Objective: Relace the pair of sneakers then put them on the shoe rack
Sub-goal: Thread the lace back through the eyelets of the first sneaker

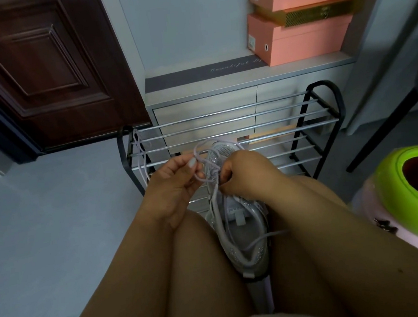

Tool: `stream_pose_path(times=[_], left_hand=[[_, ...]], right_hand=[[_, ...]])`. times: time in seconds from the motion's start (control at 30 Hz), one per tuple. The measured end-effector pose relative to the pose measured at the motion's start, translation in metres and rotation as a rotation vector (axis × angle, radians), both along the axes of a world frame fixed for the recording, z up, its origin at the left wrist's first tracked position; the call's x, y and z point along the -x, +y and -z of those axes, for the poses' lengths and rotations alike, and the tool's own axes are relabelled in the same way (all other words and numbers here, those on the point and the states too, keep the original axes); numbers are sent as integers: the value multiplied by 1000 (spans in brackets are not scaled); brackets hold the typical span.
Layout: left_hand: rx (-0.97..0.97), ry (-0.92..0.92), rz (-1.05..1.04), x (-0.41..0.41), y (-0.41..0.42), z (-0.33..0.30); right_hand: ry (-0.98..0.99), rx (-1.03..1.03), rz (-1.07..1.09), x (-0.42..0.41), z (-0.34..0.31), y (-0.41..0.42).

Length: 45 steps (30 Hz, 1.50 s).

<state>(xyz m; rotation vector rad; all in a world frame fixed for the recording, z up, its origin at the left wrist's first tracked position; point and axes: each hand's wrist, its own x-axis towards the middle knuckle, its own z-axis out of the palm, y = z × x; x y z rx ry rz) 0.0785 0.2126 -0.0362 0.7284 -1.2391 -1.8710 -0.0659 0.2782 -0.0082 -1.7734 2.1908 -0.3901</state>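
Mid-lacing: sneaker (238, 222) wedged between knees, lace (202, 154) pinched in left hand (177, 185), right hand (243, 175) gripping near eyelets (second lace draped on shoe rack (310, 122)). Racking undone.

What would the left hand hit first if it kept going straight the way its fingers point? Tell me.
Probably the sneaker: the left hand, pinching the lace, points right toward the upper near the right hand. Depth is unclear.
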Motion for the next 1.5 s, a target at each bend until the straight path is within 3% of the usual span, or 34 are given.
stream_pose_path(times=[0.07,0.17,0.23,0.37,0.47,0.6,0.73,0.8,1.03,1.17,1.33,1.5], left_hand=[[-2,-6,9,-1,0,-1],[-21,-58,13,-3,0,-1],[-19,-114,26,-1,0,-1],[30,-199,46,3,3,-2],[29,-208,43,4,5,-4],[30,-189,48,3,5,-6],[97,-141,67,0,9,-13],[104,-90,41,-1,9,-23],[88,190,72,0,13,-80],[141,164,76,6,17,-96],[168,49,113,17,19,-92],[73,25,-39,15,18,-84]], right_hand=[[-96,-20,-5,3,0,1],[-425,-24,-40,16,-8,4],[-499,-89,-139,25,-13,9],[-568,-183,-246,39,-18,11],[-644,-43,-148,39,-16,9],[-471,244,-53,25,-16,2],[-240,230,-151,7,-16,-2],[-324,242,-172,10,-17,-1],[-988,437,-88,45,-27,4],[-988,380,-189,50,-28,12],[-800,301,-216,42,-24,14],[-978,330,-84,63,-28,26]])
